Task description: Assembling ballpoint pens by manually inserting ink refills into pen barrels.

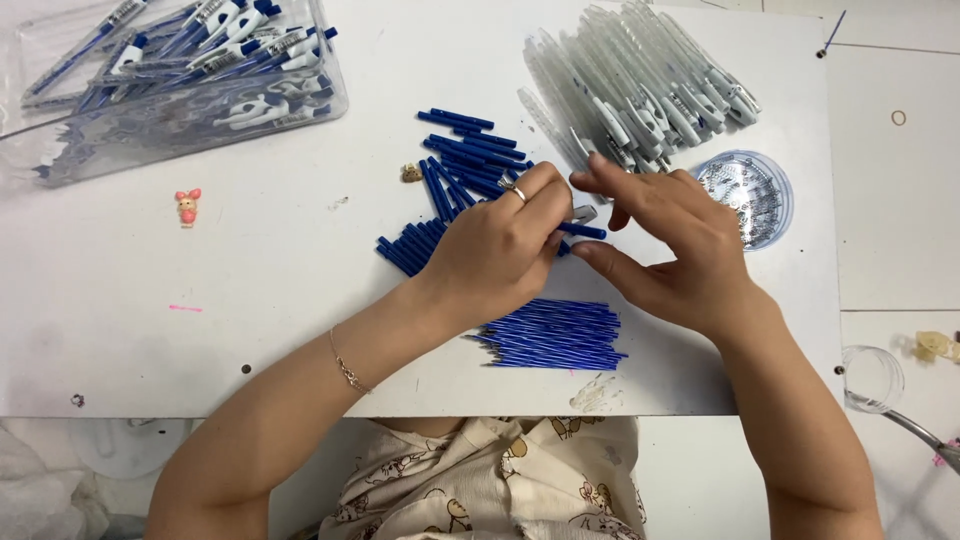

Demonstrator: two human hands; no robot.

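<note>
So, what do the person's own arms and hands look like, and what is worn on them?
Both arms are bare, with no sleeves showing on the forearms and no gloves. The left hand has a thin ring on one of its fingers, and a fine chain bracelet lies around the left forearm. The right hand wears nothing that shows. The fingernails look short and plain.

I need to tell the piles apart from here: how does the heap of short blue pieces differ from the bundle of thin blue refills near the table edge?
The short blue barrel pieces are thick and stubby; the thin blue refills are long and slender. The barrel pieces lie scattered at mixed angles, while the refills lie parallel in a neat bundle. The barrel pieces sit beyond the left hand; the refills lie nearer the person. Both are blue, on the white table.
</note>
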